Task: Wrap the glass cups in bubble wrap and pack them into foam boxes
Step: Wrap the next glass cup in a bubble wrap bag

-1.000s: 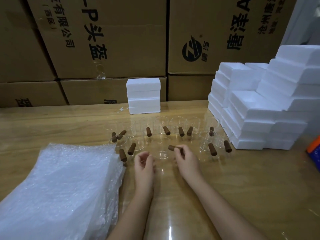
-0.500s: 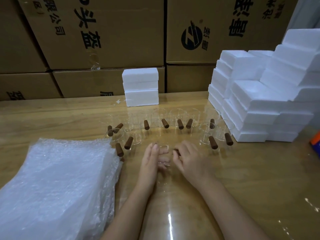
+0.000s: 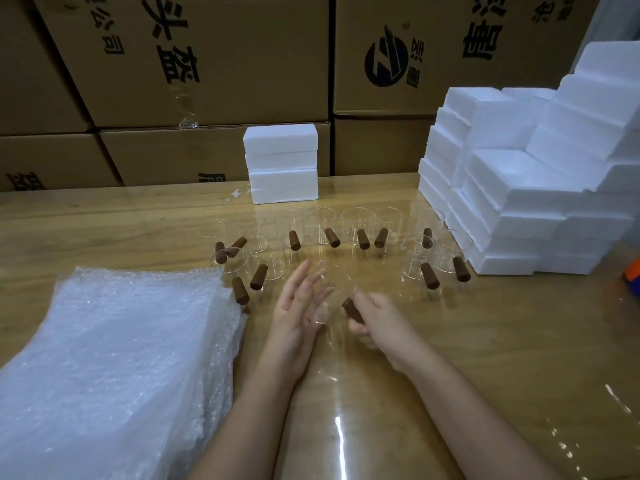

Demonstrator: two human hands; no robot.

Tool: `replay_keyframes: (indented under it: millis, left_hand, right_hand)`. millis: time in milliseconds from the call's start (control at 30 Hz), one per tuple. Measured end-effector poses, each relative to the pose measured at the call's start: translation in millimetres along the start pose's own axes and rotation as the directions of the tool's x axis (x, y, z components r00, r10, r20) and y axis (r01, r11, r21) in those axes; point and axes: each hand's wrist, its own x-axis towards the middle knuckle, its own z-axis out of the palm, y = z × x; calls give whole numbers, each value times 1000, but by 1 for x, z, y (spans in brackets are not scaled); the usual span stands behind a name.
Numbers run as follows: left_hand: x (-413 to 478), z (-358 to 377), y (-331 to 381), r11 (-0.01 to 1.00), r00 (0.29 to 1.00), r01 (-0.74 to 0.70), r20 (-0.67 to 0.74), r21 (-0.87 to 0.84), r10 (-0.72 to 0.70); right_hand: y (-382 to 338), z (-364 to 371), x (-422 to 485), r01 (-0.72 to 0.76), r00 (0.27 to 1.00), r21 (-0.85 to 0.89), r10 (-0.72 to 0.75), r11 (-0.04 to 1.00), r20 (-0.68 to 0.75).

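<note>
Glossy wooden table [image 3: 467, 358] spreads wide to the right of the tilted clear glass cup with brown handle [image 3: 330, 299]. The handle points right, gripped by the right hand [image 3: 379, 323]; the straight fingers of the left hand [image 3: 298, 306] touch the glass.

A glossy light-wood table [image 3: 485, 358] carries a thick stack of bubble wrap sheets [image 3: 114, 368] at its near left. In the middle stand clear glass cups [image 3: 355, 221] with brown handles [image 3: 332, 237], set in loose rows. At the far edge sits a small stack of foam boxes [image 3: 281, 164]; a larger stepped pile of foam boxes [image 3: 519, 202] fills the right side, and an orange-and-blue object [image 3: 633, 278] shows at the right edge
</note>
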Motion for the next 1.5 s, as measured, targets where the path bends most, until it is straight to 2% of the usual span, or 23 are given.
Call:
replay_keyframes:
  millis: [67, 133, 167, 233, 333, 433, 533, 567, 633, 700, 800, 833, 900, 1000, 1067, 1100, 1167, 1233, 1300, 1333, 1400, 1467, 1500]
  left_hand:
    - [1, 0, 0, 999, 998, 24, 54, -42, -22]
    - [1, 0, -1, 998, 995, 42, 98, -52, -37]
    - [2, 0, -2, 998, 995, 42, 95, -56, -37]
    - [3, 1, -4, 998, 998, 34, 48, -61, -31]
    - [4, 2, -8, 1000, 1000, 6, -26, -13, -7]
    - [2, 7, -13, 999, 996, -36, -81, 40, 39]
    - [0, 12, -18, 989, 991, -74, -106, 131, 88]
    - [0, 13, -20, 985, 989, -74, -113, 157, 92]
    - [0, 14, -23, 978, 986, -50, -146, 204, 81]
    - [0, 14, -24, 973, 981, -12, -183, 231, 56]
    - [2, 13, -24, 975, 968, 18, -246, 220, 37]
    - [3, 12, -24, 978, 963, 17, -267, 209, 40]
    - [4, 9, -23, 982, 956, 16, -292, 188, 40]
    - [3, 7, -21, 995, 964, 16, -264, 103, 12]
    - [2, 5, -20, 999, 978, 6, -207, 48, 4]
    - [2, 4, -19, 999, 983, 2, -186, 41, 6]
    - [1, 3, -18, 999, 987, -1, -161, 38, 7]
    - [2, 6, -17, 999, 985, 12, -173, 40, -5]
    - [3, 10, -17, 998, 979, 27, -206, 59, -15]
    - [3, 11, -18, 998, 974, 38, -223, 56, -25]
    - [5, 8, -17, 997, 966, 76, -248, 11, -71]
    - [5, 5, -15, 994, 963, 106, -245, -38, -112]
    - [6, 4, -15, 992, 963, 114, -241, -51, -123]
  right_hand:
    - [-3, -4, -3, -197, 963, 286, 130, 938, 237]
    - [-5, -7, -6, -335, 897, 409, 155, 849, 413]
    - [-5, -7, -7, -356, 888, 425, 160, 833, 430]
    - [-3, -3, -5, -288, 931, 369, 168, 884, 324]
    - [2, 6, -1, -101, 995, 91, 99, 991, 21]
    - [6, 7, 1, 46, 967, -237, -103, 970, -235]
    - [5, 5, -4, 80, 870, -586, -344, 806, -354]
    - [4, 5, -5, 78, 818, -698, -446, 712, -363]
    - [5, 4, -8, 118, 658, -875, -697, 470, -285]
    - [2, 2, -10, 160, 533, -944, -830, 290, -165]
    - [4, -1, -6, 248, 424, -956, -905, 159, -41]
    - [6, 0, -4, 269, 426, -950, -904, 158, -30]
    - [12, 5, -3, 303, 535, -913, -842, 274, -75]
    - [18, 16, -3, 248, 794, -684, -549, 686, -262]
    - [20, 20, 1, 205, 856, -543, -418, 815, -304]
    - [19, 21, 3, 181, 892, -427, -331, 886, -307]
    - [16, 21, 5, 69, 969, -53, -80, 996, -233]
    - [12, 17, 4, -60, 992, 210, 82, 976, -96]
    - [13, 14, 2, -34, 993, 169, 52, 985, -103]
    - [15, 15, 1, 50, 984, 66, -37, 997, -174]
    - [15, 18, -4, 286, 891, -148, -320, 947, -322]
    - [14, 20, -8, 453, 808, -268, -519, 850, -281]
    - [14, 19, -10, 492, 797, -303, -562, 816, -220]
